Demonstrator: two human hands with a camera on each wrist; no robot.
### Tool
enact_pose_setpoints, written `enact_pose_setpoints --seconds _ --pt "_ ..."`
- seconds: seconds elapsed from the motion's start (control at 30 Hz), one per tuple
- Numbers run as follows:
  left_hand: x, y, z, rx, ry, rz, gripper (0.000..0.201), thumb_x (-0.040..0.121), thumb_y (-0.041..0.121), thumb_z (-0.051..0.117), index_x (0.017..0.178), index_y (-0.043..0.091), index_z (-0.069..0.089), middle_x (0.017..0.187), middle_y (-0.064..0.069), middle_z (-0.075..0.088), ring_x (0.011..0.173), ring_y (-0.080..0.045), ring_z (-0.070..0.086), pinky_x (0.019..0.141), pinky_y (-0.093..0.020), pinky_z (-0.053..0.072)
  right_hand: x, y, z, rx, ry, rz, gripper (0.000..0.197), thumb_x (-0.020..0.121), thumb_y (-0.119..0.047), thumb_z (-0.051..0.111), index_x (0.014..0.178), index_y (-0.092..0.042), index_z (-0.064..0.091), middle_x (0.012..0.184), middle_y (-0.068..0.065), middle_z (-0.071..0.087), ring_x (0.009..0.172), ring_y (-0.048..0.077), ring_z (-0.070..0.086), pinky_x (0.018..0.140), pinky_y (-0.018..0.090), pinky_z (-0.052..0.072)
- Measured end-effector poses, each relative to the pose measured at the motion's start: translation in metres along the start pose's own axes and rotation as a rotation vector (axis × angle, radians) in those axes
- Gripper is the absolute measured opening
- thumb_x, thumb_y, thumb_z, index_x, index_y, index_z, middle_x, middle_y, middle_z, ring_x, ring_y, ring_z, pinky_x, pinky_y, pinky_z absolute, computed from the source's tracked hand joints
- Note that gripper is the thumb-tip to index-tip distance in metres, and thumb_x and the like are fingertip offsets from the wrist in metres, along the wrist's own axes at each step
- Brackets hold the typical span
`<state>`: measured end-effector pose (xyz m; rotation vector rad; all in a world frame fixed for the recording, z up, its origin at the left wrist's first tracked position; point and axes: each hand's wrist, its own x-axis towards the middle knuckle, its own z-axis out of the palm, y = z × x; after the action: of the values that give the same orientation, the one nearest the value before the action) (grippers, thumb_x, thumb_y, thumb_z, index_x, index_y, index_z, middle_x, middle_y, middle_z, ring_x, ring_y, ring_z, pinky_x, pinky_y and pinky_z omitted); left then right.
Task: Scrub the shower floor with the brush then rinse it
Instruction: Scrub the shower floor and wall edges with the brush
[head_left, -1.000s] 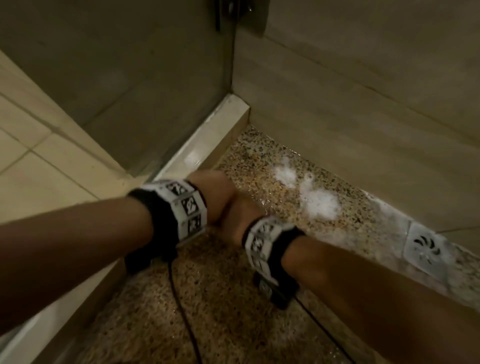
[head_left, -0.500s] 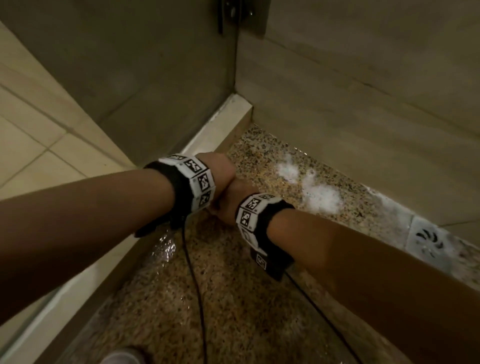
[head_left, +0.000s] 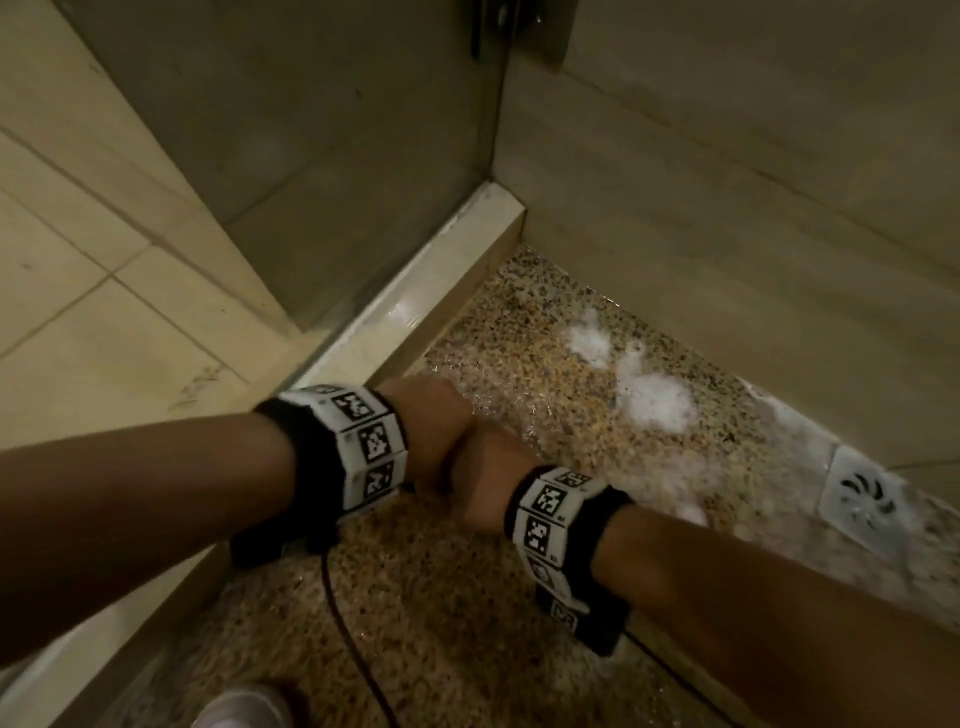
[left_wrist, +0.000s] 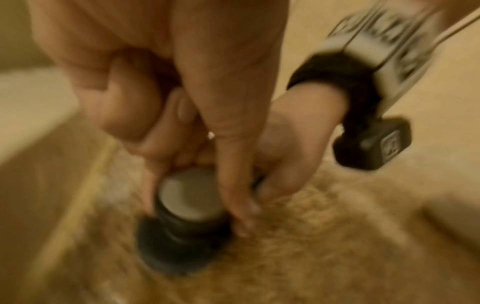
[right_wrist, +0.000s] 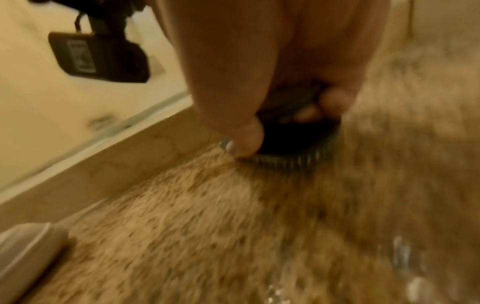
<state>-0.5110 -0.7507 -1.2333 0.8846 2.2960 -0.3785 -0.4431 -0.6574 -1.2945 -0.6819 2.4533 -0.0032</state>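
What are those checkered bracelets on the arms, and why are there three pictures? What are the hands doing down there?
A person is cleaning a shower. The bracelets hold small cameras, one on each wrist, and a third camera sits on the head. The big picture is the head view: left hand and right hand pressed together low over the speckled floor, with white foam and a drain nearby. The two blurry pictures come from the wrists. There you see both hands gripping a dark round brush, its bristles down on the wet floor.
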Motion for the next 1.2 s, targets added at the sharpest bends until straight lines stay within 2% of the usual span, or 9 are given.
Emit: enact_pose_setpoints --seconds 0.2,0.4,0.57,0.67,0.73,0.87,0.93,1.03,1.2 --pt "0.016 -0.012 -0.038 0.096 0.145 -0.023 0.023 0.09 0.025 0.057 0.105 0.011 0.068 0.086 -0.006 0.062 0.09 -0.028 0.065 0.065 -0.029 0.043 0.041 0.036 -0.028 0.206 0.352 0.286 0.035 0.088 -0.041 0.059 0.116 -0.022 0.066 0.117 0.007 0.063 0.107 0.028 0.061 0.087 0.029 0.048" --pt "-0.009 -0.008 0.002 0.111 -0.038 0.101 0.032 0.085 0.042 0.06 0.107 0.018 0.065 0.099 -0.004 0.067 0.091 -0.025 0.065 0.07 -0.028 0.046 0.007 0.005 -0.002 0.205 0.149 0.132 0.032 0.093 -0.023 0.053 0.121 -0.008 0.061 0.122 0.016 0.058 0.113 0.032 0.056 0.092 0.033 0.043" --pt "0.009 -0.023 -0.03 0.141 0.187 0.055 0.028 0.088 0.04 0.057 0.098 0.015 0.068 0.088 -0.008 0.066 0.076 -0.027 0.06 0.065 -0.027 0.042 0.027 0.03 -0.03 0.348 0.401 0.324 0.029 0.088 -0.028 0.062 0.113 -0.015 0.06 0.109 0.012 0.063 0.102 0.031 0.06 0.08 0.032 0.047" --pt "0.009 -0.009 -0.028 0.141 0.145 0.098 0.025 0.086 0.034 0.061 0.101 0.016 0.067 0.081 -0.004 0.062 0.074 -0.024 0.059 0.063 -0.026 0.042 0.022 0.032 -0.024 0.259 0.178 0.258 0.03 0.093 -0.032 0.056 0.116 -0.016 0.064 0.118 0.011 0.063 0.109 0.029 0.059 0.091 0.033 0.047" --pt "-0.001 0.006 -0.012 0.089 0.072 0.162 0.025 0.086 0.031 0.063 0.107 0.017 0.063 0.092 -0.002 0.063 0.083 -0.021 0.061 0.065 -0.025 0.038 -0.001 0.023 -0.001 0.31 0.072 0.185 0.024 0.093 -0.032 0.056 0.108 -0.016 0.067 0.108 0.009 0.065 0.098 0.026 0.061 0.081 0.029 0.046" --pt "0.012 0.01 -0.028 0.059 0.157 0.122 0.013 0.092 0.026 0.056 0.1 0.019 0.063 0.105 -0.006 0.065 0.087 -0.025 0.061 0.067 -0.028 0.04 -0.002 0.044 -0.015 0.457 0.26 0.342 0.019 0.092 -0.022 0.057 0.074 -0.026 0.052 0.075 -0.004 0.057 0.067 0.015 0.054 0.063 0.025 0.04" --pt "0.035 0.007 -0.047 0.054 0.23 0.07 0.021 0.095 0.026 0.051 0.108 0.015 0.064 0.109 -0.009 0.064 0.096 -0.029 0.062 0.069 -0.03 0.041 0.018 0.072 -0.037 0.503 0.3 0.508 0.006 0.091 -0.02 0.06 0.088 -0.025 0.058 0.094 0.001 0.063 0.082 0.02 0.061 0.07 0.028 0.049" --pt "0.056 0.014 -0.051 0.005 0.281 0.084 0.03 0.097 0.019 0.045 0.122 0.009 0.058 0.123 -0.012 0.059 0.111 -0.029 0.057 0.077 -0.032 0.041 0.02 0.097 -0.035 0.391 0.196 0.41 0.03 0.091 -0.025 0.062 0.12 -0.017 0.062 0.12 0.008 0.061 0.108 0.027 0.058 0.09 0.031 0.048" --pt "0.062 0.026 -0.046 0.087 0.147 0.154 0.023 0.091 0.02 0.054 0.11 0.01 0.064 0.102 -0.009 0.065 0.093 -0.028 0.062 0.073 -0.033 0.045 -0.011 0.094 -0.006 0.446 0.167 0.289 0.013 0.087 -0.026 0.062 0.076 -0.025 0.056 0.076 -0.001 0.056 0.074 0.019 0.053 0.071 0.029 0.043"
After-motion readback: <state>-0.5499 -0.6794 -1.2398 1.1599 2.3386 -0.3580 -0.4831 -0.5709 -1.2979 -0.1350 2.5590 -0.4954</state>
